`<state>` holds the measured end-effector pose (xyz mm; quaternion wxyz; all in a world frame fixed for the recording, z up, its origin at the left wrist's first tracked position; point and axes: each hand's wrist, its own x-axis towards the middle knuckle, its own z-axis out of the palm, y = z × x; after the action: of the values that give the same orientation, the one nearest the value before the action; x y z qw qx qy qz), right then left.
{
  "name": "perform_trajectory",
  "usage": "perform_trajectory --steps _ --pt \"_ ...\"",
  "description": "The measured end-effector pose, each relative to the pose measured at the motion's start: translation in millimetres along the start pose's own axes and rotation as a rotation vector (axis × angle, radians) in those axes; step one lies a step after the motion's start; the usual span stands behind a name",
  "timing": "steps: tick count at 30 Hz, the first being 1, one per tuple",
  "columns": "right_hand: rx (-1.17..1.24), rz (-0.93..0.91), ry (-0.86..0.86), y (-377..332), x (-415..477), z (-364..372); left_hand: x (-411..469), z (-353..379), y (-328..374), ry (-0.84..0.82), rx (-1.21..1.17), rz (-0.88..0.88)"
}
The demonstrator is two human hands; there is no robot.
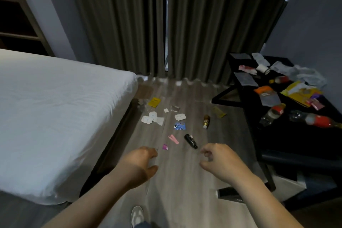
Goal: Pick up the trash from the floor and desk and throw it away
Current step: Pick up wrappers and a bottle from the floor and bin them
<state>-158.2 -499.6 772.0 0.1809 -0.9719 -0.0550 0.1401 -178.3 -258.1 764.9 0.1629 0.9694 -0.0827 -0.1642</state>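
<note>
Down at 6 o'clock a white shoe (137,215) stands on the wood floor (185,181). Both bare arms reach out over the floor from the bottom of the view. Left hand (139,163) is at about 7 o'clock from the trash, palm down, fingers loosely curled and spread, holding nothing. Right hand (220,161) is at about 5 o'clock, fingers bent like a claw and apart, also holding nothing.

Trash lies on the floor past the fingertips. A small purple scrap (165,146) sits just beside the left fingers, at their 1 o'clock. A pink wrapper (174,139) lies a little farther up. A black bottle (191,141) lies on its side near the right fingers, at their 11 o'clock, not touching them. Farther off are a blue packet (179,126), a small brown bottle (206,121), white pill packs (147,120) and a yellow packet (154,102).

At 3 o'clock a black desk (296,135) is covered with more trash: bottles with red labels (323,120), a yellow bag (299,92) and a paper cup (262,69). A white bed (55,107) fills the 9 o'clock side. Grey curtains (129,24) hang at 12 o'clock.
</note>
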Motion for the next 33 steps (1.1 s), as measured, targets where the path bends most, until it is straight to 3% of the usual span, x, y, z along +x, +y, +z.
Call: perform_trajectory --steps 16,33 --pt "0.108 0.168 -0.071 -36.8 224.5 -9.7 231.5 -75.3 -110.6 -0.092 0.038 0.085" --pt "0.108 0.127 -0.099 94.1 470.8 -44.6 492.2 -65.4 -72.5 -0.185 0.083 0.082"
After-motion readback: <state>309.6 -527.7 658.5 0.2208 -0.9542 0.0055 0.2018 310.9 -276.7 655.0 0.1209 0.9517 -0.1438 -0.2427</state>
